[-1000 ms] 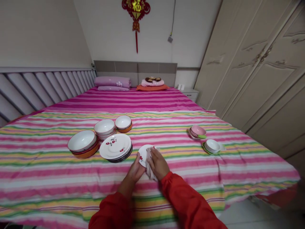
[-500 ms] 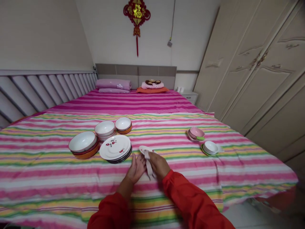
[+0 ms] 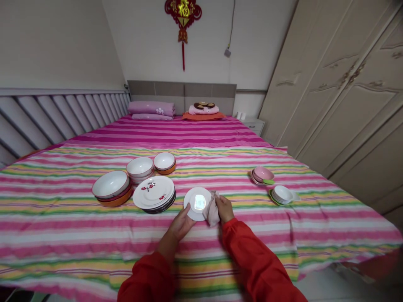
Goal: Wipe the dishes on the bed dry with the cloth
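Tilted up in front of me is a small white plate [image 3: 192,200], its plain side with a bright reflection facing me. My left hand [image 3: 181,224] grips its lower left edge, thumb on the face. My right hand [image 3: 224,208] is closed on a pale pinkish cloth [image 3: 213,210] pressed against the plate's right edge; some right-hand fingers are hidden. Just left of the plate stands a stack of plates [image 3: 154,193], the top one white with red flowers.
Stacked bowls stand at the left: large ones [image 3: 111,185], medium ones [image 3: 140,167] and small ones [image 3: 164,161]. Pink bowls [image 3: 263,173] and small white dishes [image 3: 282,193] sit to the right. All rest on a striped sheet [image 3: 132,260] over a bed.
The plate has turned from its flowered side to its plain side and now faces me. My right hand has shifted rightward with the cloth, to the plate's right edge.
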Motion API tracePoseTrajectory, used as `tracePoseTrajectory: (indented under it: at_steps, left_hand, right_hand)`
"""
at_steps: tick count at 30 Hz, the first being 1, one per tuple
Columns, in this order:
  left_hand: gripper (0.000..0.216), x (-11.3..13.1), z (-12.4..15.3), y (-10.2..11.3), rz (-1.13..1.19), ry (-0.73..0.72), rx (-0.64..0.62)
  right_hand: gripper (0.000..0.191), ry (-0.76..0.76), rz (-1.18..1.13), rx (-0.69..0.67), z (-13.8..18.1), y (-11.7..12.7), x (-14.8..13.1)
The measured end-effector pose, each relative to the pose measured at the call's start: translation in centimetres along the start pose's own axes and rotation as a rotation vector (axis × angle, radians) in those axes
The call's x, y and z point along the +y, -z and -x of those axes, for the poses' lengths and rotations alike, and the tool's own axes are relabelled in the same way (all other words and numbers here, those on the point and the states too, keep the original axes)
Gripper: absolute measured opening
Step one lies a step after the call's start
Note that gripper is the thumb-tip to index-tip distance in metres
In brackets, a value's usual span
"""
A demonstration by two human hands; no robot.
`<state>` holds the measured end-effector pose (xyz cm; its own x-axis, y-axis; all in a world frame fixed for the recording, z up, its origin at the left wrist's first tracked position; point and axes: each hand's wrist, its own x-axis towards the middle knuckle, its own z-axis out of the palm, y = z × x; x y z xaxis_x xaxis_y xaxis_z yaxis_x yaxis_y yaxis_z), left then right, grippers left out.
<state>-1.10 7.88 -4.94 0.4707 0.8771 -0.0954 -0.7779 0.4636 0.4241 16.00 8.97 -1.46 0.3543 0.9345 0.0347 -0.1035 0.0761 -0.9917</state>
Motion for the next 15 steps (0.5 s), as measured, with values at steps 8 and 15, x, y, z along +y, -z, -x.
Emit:
tracePoseTrajectory:
  at_steps: [8, 15]
  left_hand:
    - [0.057, 0.1, 0.0, -0.8, 0.029, 0.038, 0.01]
    - [0.049, 0.0, 0.1, -1.1, 0.074, -0.023, -0.021]
  right_hand:
    - [0.041, 0.231, 0.277, -0.042, -1.9, -1.9, -1.1]
    - [0.036, 0.674, 0.732, -0.371, 1.7, -6.5, 0.5]
